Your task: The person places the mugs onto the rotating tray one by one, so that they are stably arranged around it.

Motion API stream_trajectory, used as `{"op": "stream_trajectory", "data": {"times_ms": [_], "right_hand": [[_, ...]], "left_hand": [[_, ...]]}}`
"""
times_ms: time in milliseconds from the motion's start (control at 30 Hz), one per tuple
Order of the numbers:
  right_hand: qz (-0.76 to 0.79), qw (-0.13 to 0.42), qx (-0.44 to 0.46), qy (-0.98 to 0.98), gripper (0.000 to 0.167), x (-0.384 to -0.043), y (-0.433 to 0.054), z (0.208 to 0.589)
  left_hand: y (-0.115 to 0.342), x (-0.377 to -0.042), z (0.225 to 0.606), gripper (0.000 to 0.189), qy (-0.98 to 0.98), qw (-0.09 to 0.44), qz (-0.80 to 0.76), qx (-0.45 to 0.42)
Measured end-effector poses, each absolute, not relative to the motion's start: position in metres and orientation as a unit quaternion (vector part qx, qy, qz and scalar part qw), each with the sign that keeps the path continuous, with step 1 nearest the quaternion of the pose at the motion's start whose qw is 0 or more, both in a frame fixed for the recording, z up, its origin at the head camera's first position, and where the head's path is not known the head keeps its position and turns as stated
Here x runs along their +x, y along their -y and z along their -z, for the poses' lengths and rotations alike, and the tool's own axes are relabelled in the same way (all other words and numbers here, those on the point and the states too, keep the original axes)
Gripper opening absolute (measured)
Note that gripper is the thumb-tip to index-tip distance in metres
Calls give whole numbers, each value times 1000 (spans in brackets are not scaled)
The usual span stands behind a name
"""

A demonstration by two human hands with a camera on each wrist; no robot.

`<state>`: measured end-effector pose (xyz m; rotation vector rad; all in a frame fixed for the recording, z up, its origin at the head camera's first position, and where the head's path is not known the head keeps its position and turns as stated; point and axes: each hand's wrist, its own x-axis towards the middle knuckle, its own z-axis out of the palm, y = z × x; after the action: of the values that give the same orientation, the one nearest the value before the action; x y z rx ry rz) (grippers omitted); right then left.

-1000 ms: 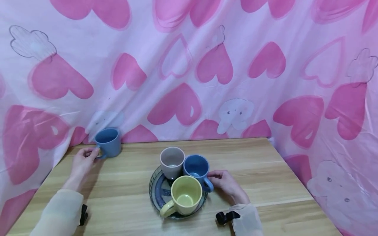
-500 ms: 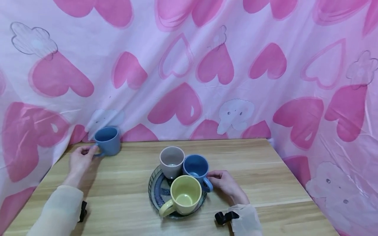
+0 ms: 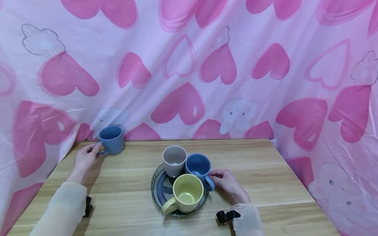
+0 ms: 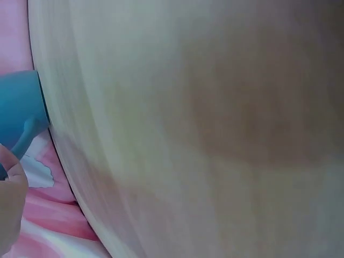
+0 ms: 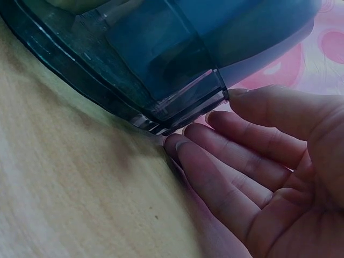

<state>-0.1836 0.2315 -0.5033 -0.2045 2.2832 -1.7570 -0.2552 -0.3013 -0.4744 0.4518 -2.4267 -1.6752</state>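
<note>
At the back left of the table, my left hand (image 3: 84,159) pinches the handle of a grey-blue mug (image 3: 112,141); its fingertips and the handle also show at the edge of the left wrist view. The mug stands upright at the table's far edge. My right hand (image 3: 228,183) holds the right rim of a dark patterned glass plate (image 5: 177,105), thumb at the upper edge and fingertips at the outer edge below. On the plate (image 3: 156,188) stand three upright mugs: a pinkish-grey one (image 3: 175,162), a blue one (image 3: 198,165) and a yellow one (image 3: 188,193). All look empty inside.
The wooden table (image 3: 127,183) stretches between the two hands. A pink heart-patterned cloth (image 3: 177,65) hangs behind it and along its right side. The yellow mug's handle points to the front left, the blue mug's handle to the front right.
The whole scene has shifted slightly to the right in the head view. Both hands keep their holds, and the mugs on the plate stay as they were.
</note>
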Motion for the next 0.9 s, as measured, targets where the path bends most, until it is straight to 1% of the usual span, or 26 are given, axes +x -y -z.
{"op": "stream_trajectory", "data": {"times_ms": [167, 333, 433, 633, 700, 800, 900], "right_hand": [[606, 128, -75, -782, 24, -184, -231, 503], [606, 126, -77, -782, 24, -183, -232, 505], [602, 119, -78, -786, 24, -183, -233, 506], [597, 115, -77, -790, 24, -183, -233, 506], [598, 118, -74, -790, 24, -183, -232, 505], [596, 122, -68, -791, 24, -183, -232, 504], [595, 126, -68, -791, 25, -183, -232, 503]], "left_hand": [[306, -254, 476, 58, 808, 85, 563, 151], [311, -249, 473, 56, 808, 92, 567, 131], [311, -246, 468, 48, 797, 110, 582, 116], [306, -237, 459, 18, 775, 143, 609, 86], [304, -233, 456, 13, 769, 150, 617, 69], [297, -229, 454, 17, 783, 154, 601, 42], [290, -223, 451, 33, 811, 150, 565, 27]]}}
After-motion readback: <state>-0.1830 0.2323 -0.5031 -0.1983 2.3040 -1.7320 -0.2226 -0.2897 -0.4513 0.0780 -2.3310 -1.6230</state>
